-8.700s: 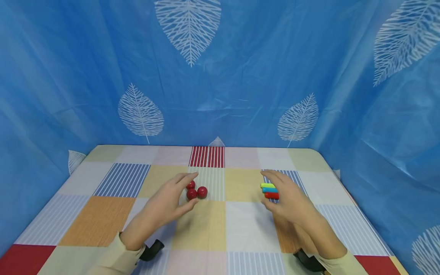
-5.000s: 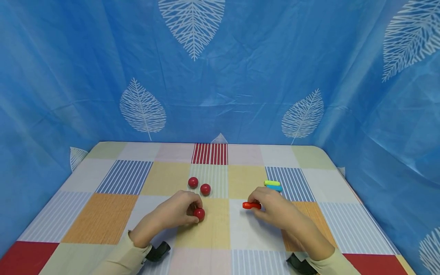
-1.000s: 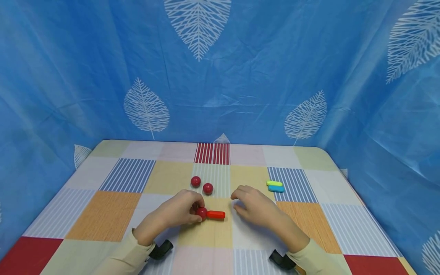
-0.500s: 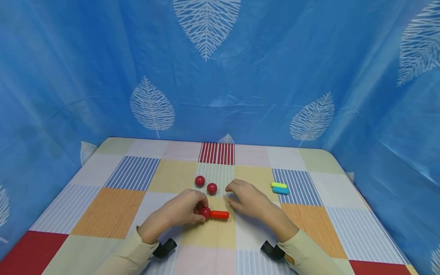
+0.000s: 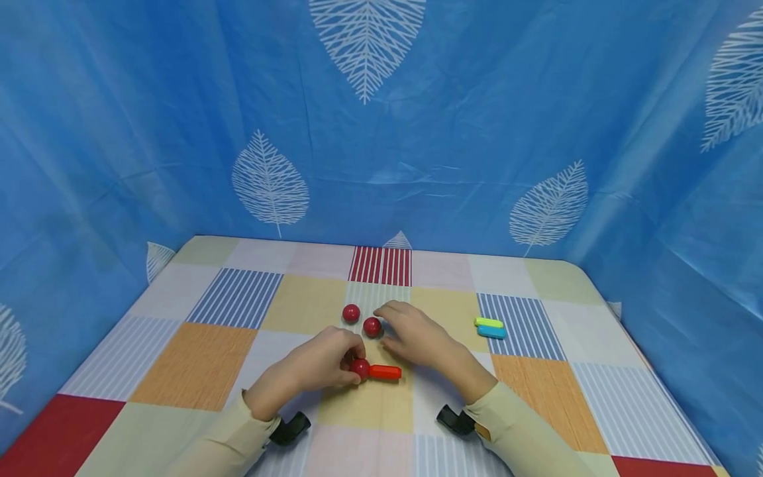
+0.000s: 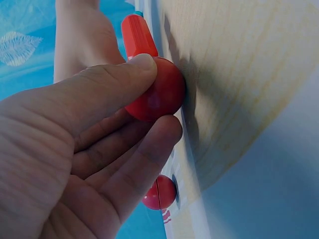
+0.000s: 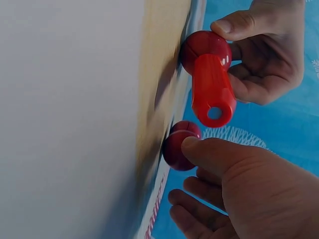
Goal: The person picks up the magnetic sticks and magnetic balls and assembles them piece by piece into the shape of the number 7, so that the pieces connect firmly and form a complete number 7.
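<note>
My left hand pinches a glossy red ball between thumb and fingertips, low over the cloth. A short red faceted plastic tube juts from that ball towards the right; its free end shows a round hole. My right hand is at a second red ball, its thumb overlapping the ball in the right wrist view and its fingers spread loosely around it. Just behind and to the left sits a third red ball.
A yellow-green tube and a blue tube lie side by side on the right. A patchwork-patterned cloth covers the table. Blue curtains with white leaf prints stand behind and at both sides.
My right hand has let go of the red tube, now attached to the ball in my left hand, and has moved forward and left to the second ball. My left hand keeps its hold.
</note>
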`<state>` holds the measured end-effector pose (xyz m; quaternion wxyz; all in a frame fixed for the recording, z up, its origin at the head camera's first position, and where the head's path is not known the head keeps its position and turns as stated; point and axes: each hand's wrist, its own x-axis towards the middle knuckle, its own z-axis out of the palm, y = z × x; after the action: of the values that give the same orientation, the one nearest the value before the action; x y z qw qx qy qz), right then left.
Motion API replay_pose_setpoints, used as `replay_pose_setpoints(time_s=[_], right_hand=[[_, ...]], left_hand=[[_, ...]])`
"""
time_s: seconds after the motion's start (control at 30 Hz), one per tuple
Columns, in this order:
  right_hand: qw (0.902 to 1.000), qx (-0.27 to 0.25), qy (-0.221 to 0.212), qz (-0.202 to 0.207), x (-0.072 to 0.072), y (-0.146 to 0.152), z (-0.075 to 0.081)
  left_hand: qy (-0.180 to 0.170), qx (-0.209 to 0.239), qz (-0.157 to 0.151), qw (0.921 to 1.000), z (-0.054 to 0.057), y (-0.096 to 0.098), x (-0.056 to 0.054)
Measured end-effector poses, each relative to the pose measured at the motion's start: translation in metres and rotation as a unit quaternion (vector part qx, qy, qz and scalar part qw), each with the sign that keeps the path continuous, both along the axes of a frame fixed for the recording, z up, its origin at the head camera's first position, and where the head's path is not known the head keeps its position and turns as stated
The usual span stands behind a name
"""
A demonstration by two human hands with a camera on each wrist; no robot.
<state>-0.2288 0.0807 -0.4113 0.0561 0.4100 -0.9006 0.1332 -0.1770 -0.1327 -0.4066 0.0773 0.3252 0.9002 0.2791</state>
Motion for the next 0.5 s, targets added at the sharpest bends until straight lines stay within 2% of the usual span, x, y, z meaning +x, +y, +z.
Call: replay_pose_setpoints(time_s=[0.33, 0.5], right_hand=[[0.9996, 0.026, -0.008, 0.002, -0.005, -0.012, -0.003], [0.9994, 0.027, -0.019, -0.014, -0.006, -0.014, -0.003]], left_hand=[[-0.008, 0.005, 0.0, 1.0, -0.001, 0.0, 0.0], [-0.012, 0.008, 0.001, 0.9999, -0.001, 0.0, 0.001]])
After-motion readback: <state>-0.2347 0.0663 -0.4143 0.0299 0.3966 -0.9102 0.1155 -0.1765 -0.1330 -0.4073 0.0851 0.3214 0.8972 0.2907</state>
